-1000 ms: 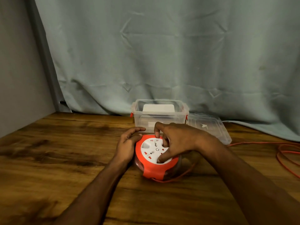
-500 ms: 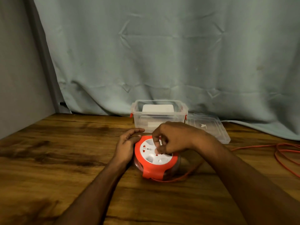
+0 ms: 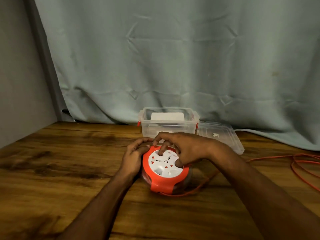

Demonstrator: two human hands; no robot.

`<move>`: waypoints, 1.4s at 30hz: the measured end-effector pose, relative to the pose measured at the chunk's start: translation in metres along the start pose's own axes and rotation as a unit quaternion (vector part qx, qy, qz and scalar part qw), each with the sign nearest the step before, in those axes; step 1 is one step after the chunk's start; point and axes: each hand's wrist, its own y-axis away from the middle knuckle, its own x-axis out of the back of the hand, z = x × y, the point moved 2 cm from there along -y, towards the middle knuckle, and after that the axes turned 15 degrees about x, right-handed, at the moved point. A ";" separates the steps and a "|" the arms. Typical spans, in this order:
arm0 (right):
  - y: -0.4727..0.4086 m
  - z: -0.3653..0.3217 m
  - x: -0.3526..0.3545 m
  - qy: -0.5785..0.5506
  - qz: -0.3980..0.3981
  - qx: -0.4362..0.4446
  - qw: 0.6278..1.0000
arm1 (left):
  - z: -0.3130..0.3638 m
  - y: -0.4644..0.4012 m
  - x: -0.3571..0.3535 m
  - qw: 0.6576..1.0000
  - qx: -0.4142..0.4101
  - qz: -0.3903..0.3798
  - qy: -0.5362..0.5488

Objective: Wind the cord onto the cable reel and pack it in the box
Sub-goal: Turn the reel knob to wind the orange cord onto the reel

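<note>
An orange cable reel (image 3: pixel 162 181) with a white socket face lies flat on the wooden table (image 3: pixel 69 167). My left hand (image 3: pixel 134 155) clasps its left rim. My right hand (image 3: pixel 181 148) lies on top, a fingertip and the thumb pressed into recesses of the white disc. The orange cord (image 3: pixel 294 163) leaves the reel's front, runs right and lies in loose loops at the table's right edge. Behind the reel stands the open clear plastic box (image 3: pixel 168 124) with red clips.
The box's clear lid (image 3: pixel 223 135) lies flat to its right. A white object (image 3: pixel 167 116) sits inside the box. A grey-green curtain (image 3: pixel 173 58) hangs behind the table; a grey wall closes the left side.
My right hand has turned the white disc round, its fingers shifting from the near side over the top to the far and right side. The left hand stayed on the rim.
</note>
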 end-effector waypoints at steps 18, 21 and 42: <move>-0.007 -0.013 -0.016 0.105 0.019 0.006 0.994 | 0.000 0.001 0.000 1.000 -0.008 -0.005 0.006; -0.009 -0.015 -0.014 0.096 0.006 0.004 0.995 | -0.001 0.000 0.001 1.000 -0.008 -0.003 0.003; 0.002 -0.004 -0.001 0.078 0.012 -0.009 0.997 | -0.001 0.000 0.001 1.000 -0.012 -0.002 0.011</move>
